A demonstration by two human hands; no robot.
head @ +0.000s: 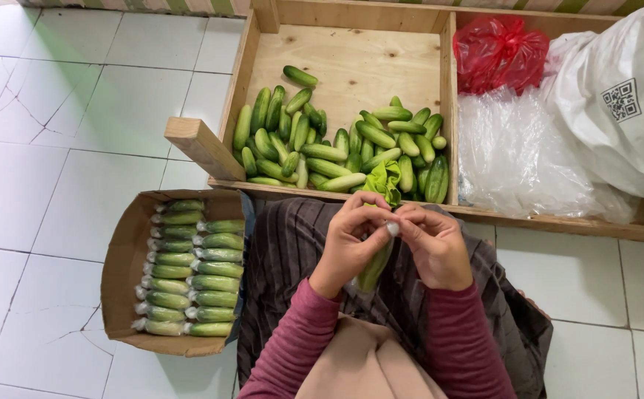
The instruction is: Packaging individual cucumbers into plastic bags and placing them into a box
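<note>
Tiled floor (78, 133) under crate (351, 63), carton (118, 258)

Seen from above, the person wears long, close-fitting maroon sleeves (296, 336) reaching to both wrists, a beige garment (359, 362) over the chest, and a dark brown cloth with thin pale stripes (292, 236) draped across the lap. The left hand (348, 244) and right hand (436, 247) are bare, without gloves or rings.

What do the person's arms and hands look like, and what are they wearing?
Both arms wear long, snug sleeves in a dark pinkish-red, reaching to the wrists. The left hand and right hand are bare: no gloves, and no rings or watch that I can see. The fingernails look short and plain.
</note>
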